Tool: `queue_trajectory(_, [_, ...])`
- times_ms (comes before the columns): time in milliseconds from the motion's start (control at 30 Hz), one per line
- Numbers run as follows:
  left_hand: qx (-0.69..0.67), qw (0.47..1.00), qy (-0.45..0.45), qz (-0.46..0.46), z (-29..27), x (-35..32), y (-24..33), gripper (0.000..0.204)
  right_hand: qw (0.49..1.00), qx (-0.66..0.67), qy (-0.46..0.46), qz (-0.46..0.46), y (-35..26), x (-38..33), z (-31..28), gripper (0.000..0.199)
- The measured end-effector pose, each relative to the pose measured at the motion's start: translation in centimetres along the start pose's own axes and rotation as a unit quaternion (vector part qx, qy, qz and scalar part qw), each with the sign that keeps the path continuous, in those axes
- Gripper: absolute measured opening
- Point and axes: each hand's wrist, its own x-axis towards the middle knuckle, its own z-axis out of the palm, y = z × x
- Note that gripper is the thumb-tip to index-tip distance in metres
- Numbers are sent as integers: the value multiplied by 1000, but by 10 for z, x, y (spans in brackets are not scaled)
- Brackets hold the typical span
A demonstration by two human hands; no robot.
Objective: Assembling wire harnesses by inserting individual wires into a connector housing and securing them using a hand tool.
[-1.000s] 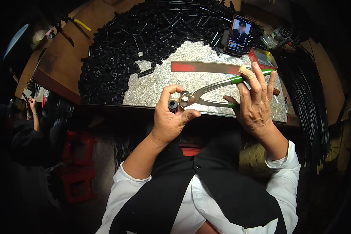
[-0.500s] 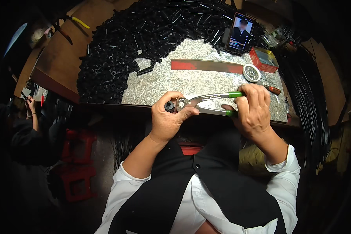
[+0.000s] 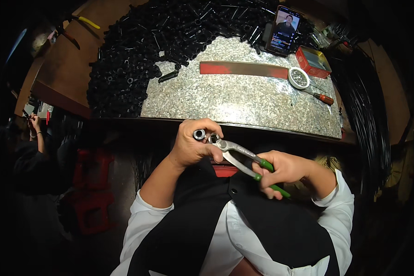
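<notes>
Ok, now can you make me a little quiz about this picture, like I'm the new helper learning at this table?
1. Pick one. The pliers in the right hand have grips of which colour?
a) yellow
b) green
c) blue

2. True or false: the left hand holds a black tube.

3. Fill in the missing word: the white dish sits by the ____ end of the long flat bar on the table, as you see it in the picture.

Key: 1. b, green. 2. True. 3. right.
</notes>
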Motion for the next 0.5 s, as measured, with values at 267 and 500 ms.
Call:
queue_trajectory(267, [20, 998, 65, -12, -7, 1, 2, 73, 648, -596, 331, -339, 0, 8, 9, 46])
queue_trajectory(500, [-42, 996, -64, 47, -13, 2, 1, 48, 997, 52, -20, 43, 7, 4, -9, 19])
